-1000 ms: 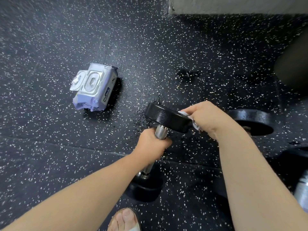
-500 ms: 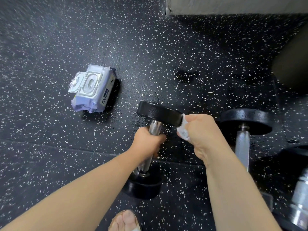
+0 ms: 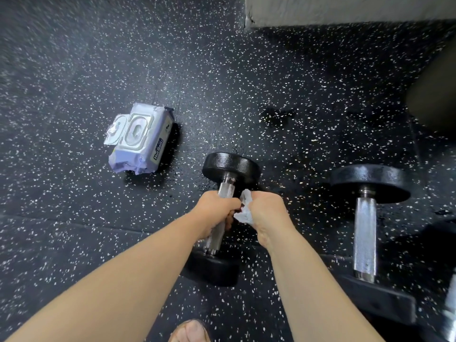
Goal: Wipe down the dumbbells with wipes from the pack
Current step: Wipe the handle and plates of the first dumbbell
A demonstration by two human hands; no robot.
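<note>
Dumbbells are lying low in frame — the centre dumbbell point(image 3: 230, 169) in hand, the second dumbbell point(image 3: 365, 233) at right. The wipes pack point(image 3: 143, 141) is sitting centre-left, lid open, probably for reach. The left hand point(image 3: 214, 211) is curling its grip round the handle, likely steadying it; the right hand point(image 3: 267, 208) is clutching a wipe point(image 3: 244, 214) alongside.

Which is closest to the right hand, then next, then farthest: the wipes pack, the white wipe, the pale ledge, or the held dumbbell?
1. white wipe, bunched in the right hand itself.
2. held dumbbell, right beside it on the left.
3. wipes pack, farther left on the floor.
4. pale ledge, far up top.
</note>
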